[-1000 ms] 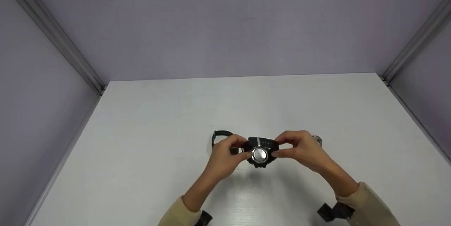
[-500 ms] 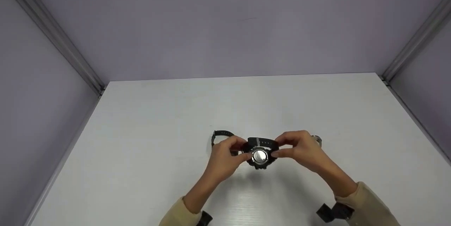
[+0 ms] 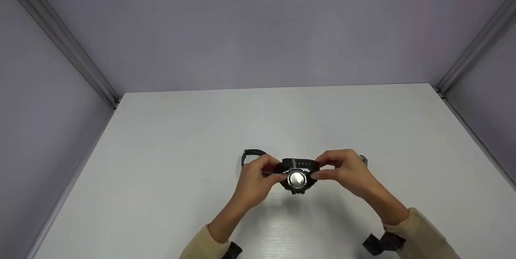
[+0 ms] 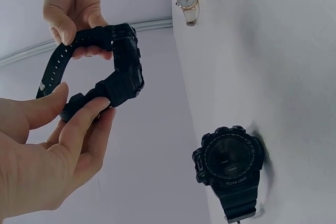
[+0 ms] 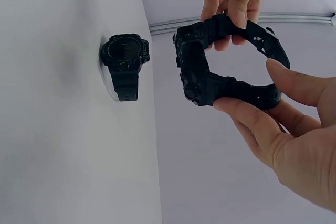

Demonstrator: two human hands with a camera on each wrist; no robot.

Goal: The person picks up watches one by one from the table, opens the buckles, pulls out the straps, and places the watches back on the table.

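a: we log even, soft overhead light; table (image 3: 169,162) bright, faint shadow under the hands, small glare on the held watch (image 3: 297,178) back.

b: we note head view sharp, corners bowed. wrist views: near fingers (image 4: 79,129) slightly soft, lying watch (image 4: 229,162) crisp with shadow beside.

Black watch (image 3: 297,174) with silver back, second black watch (image 4: 230,163), white table (image 3: 161,162), lilac walls (image 3: 258,29).

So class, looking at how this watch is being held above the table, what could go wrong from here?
1. The black watch hangs in the air, pinched only at its strap ends by the left hand and right hand; a slip could drop it onto the table.
2. It might then land on the second black watch lying nearby.
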